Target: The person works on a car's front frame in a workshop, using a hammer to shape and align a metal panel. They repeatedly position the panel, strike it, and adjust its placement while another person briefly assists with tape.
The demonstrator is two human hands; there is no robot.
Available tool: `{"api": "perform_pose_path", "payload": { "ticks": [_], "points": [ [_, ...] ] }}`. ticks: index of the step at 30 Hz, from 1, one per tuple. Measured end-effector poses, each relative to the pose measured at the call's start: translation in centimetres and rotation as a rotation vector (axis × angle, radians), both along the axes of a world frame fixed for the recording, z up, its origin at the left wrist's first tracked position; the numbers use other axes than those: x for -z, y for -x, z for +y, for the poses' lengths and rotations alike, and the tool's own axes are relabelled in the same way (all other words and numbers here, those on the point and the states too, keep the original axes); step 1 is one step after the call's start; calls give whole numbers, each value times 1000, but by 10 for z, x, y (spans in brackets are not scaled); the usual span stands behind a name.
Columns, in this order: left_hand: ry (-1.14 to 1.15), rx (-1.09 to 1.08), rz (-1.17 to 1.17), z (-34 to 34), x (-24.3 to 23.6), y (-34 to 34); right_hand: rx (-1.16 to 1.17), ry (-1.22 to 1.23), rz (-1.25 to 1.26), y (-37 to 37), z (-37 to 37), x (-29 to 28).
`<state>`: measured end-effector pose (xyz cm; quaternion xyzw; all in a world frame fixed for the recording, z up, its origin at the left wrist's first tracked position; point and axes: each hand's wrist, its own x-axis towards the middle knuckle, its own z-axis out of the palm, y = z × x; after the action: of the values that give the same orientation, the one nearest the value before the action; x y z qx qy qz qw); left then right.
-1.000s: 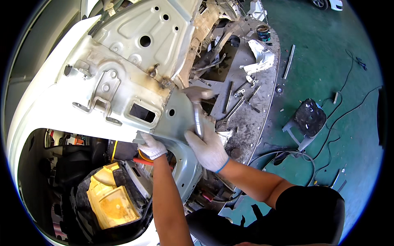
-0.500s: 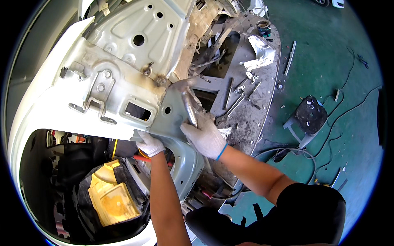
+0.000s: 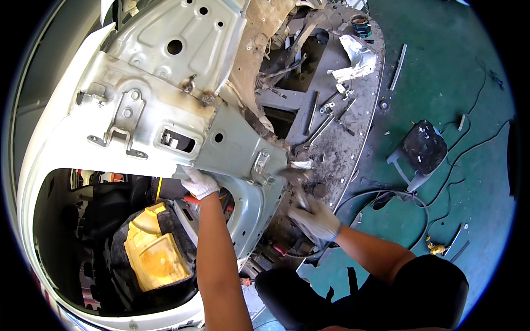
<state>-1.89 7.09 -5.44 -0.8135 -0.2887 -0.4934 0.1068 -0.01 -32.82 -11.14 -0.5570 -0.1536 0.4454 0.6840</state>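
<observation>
My left hand (image 3: 200,183), in a white knit glove, grips the lower edge of the pale car body panel (image 3: 121,154) above the window opening. My gloved right hand (image 3: 314,218) is closed on a hammer (image 3: 293,175), blurred by motion, beside the outer edge of the grey-green metal piece (image 3: 237,149). That piece carries a round hole and a small bracket (image 3: 261,167), and joins the pale panel, which has scorched patches and a rectangular opening.
A dirty metal platform (image 3: 353,154) holds tools (image 3: 321,132), a can (image 3: 360,25) and crumpled white scrap (image 3: 358,58). A black stool (image 3: 419,149), cables and a metal strip (image 3: 398,66) lie on the green floor. Yellow foam (image 3: 154,248) sits inside the car.
My right hand and the hammer have swung down and rightward, away from the grey-green piece, uncovering its bracket. My left hand stays at the panel edge, slightly higher in the picture.
</observation>
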Motion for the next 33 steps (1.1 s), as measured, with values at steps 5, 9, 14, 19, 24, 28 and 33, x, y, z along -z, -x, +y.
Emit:
{"api": "perform_pose_path", "payload": {
  "ticks": [5, 9, 14, 19, 24, 28, 33],
  "points": [
    [63, 26, -33, 5, -6, -1, -94, 448, 133, 71, -107, 200],
    [557, 110, -300, -24, -31, -10, -1112, 860, -902, 141, -246, 394],
    [612, 97, -249, -104, -81, 7, -1424, 1226, -534, 222, -496, 495],
    [311, 371, -329, -185, -133, 35, -1382, 1363, -433, 240, -641, 473],
    [611, 588, 98, -225, -173, 0, -1357, 1324, -485, 240, -657, 476],
    [1065, 580, 136, -219, -197, -31, -1088, 1225, -412, 220, -587, 477],
    [1341, 565, 89, -196, -211, -58, -137, 968, 215, 177, -450, 398]
  ]
}}
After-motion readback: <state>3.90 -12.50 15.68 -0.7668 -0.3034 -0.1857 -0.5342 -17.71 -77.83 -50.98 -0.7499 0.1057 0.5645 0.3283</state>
